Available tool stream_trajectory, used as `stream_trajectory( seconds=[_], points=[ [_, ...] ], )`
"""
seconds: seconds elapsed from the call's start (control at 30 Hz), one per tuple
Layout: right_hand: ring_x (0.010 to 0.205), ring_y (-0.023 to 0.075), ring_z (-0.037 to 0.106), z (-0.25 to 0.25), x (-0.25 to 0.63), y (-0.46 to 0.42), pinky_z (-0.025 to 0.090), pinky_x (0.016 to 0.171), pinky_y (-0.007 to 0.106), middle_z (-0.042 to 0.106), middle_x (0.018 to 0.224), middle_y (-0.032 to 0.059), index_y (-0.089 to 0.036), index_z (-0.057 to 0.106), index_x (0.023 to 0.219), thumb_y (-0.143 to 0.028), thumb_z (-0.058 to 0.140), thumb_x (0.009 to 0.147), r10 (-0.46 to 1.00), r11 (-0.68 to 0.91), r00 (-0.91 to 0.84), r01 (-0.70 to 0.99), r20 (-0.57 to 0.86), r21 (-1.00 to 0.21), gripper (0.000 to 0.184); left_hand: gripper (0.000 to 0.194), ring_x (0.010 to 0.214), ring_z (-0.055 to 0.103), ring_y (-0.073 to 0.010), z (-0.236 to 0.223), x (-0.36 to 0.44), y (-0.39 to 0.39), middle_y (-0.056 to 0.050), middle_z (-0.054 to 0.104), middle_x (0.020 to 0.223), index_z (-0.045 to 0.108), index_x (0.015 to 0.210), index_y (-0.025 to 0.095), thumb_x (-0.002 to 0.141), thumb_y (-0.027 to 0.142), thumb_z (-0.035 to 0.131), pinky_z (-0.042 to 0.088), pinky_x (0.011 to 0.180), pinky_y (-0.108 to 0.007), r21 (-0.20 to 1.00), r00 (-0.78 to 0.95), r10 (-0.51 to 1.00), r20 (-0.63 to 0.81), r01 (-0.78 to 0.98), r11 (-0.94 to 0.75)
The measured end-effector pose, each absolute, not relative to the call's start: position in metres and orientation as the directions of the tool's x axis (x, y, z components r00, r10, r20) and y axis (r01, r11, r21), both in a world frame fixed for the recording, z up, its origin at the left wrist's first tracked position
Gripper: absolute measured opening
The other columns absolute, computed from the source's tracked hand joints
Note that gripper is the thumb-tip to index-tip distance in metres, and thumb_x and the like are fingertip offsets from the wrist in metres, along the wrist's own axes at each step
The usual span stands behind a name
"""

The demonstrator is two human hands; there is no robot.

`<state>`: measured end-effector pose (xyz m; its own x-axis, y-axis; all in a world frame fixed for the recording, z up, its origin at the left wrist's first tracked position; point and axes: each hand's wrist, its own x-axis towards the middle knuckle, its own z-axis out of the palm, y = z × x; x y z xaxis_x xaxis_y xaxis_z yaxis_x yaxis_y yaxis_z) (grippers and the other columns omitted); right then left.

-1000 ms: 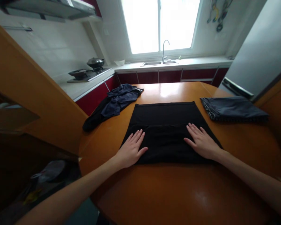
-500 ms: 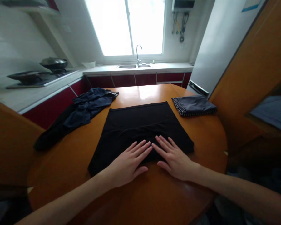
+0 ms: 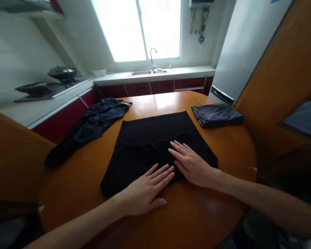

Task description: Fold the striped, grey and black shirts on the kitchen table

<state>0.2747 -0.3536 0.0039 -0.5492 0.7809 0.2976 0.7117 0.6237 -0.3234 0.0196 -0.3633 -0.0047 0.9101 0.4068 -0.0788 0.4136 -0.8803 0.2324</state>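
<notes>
A black piece of clothing (image 3: 145, 152) lies folded over on the wooden table (image 3: 171, 221), its folded-over edge running across the middle. What kind of garment it is, I cannot tell. Flat on its near edge rests my left hand (image 3: 146, 190), fingers stretched out and the thumb over bare wood. My right hand (image 3: 191, 162) lies a little farther away and to the right, palm down on the cloth with fingers extended. Neither hand grips anything.
Rumpled dark blue and black clothes (image 3: 93, 121) lie at the table's left edge. A folded grey cloth (image 3: 216, 114) sits at the back right. Beyond are a counter with a sink (image 3: 142, 73), a stove with a lidded pan (image 3: 62, 72), and a fridge (image 3: 243, 45) at right.
Both hands have come from the garment's sides in toward its middle. Over the last half second my right hand has slid farther up the cloth. The view has turned to the right.
</notes>
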Motion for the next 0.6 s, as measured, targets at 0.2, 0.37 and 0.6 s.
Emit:
stream_trajectory(
  seconds=[0.2, 0.37, 0.6],
  points=[
    [0.154, 0.0281, 0.014, -0.026, 0.272, -0.354, 0.019, 0.122, 0.055, 0.020, 0.166, 0.0122, -0.020, 0.031, 0.158, -0.043, 0.051, 0.098, 0.696, 0.715, -0.695, 0.650, 0.180, -0.256, 0.067, 0.090, 0.154, 0.010, -0.0298, -0.011, 0.012, -0.384, -0.014, 0.010, 0.166, 0.003, 0.162, 0.018, 0.097, 0.056, 0.052, 0.012, 0.126, -0.050, 0.219, 0.862, 0.501, -0.073, 0.504, -0.836],
    [0.152, 0.0298, 0.022, -0.024, 0.272, -0.352, 0.025, 0.120, 0.055, 0.029, 0.163, 0.0143, -0.018, 0.042, 0.153, -0.044, 0.043, 0.101, 0.760, 0.634, -0.646, 0.715, 0.069, -0.294, 0.059, 0.075, 0.152, 0.021, -0.0281, 0.009, 0.013, -0.382, -0.013, 0.024, 0.164, 0.021, 0.160, 0.019, 0.100, 0.053, 0.048, 0.020, 0.125, -0.047, 0.264, 0.874, 0.483, -0.063, 0.481, -0.836],
    [0.152, 0.0247, 0.022, -0.015, 0.232, -0.299, 0.021, 0.122, 0.050, 0.029, 0.163, 0.0148, -0.009, 0.038, 0.154, -0.022, 0.036, 0.098, 0.807, 0.584, -0.536, 0.786, 0.248, -0.202, 0.058, 0.054, 0.151, 0.026, -0.0260, -0.002, 0.042, -0.311, -0.017, 0.032, 0.161, 0.036, 0.153, 0.005, 0.105, 0.030, 0.032, 0.023, 0.123, -0.046, 0.102, 0.634, 0.760, 0.142, 0.754, -0.648]
  ],
)
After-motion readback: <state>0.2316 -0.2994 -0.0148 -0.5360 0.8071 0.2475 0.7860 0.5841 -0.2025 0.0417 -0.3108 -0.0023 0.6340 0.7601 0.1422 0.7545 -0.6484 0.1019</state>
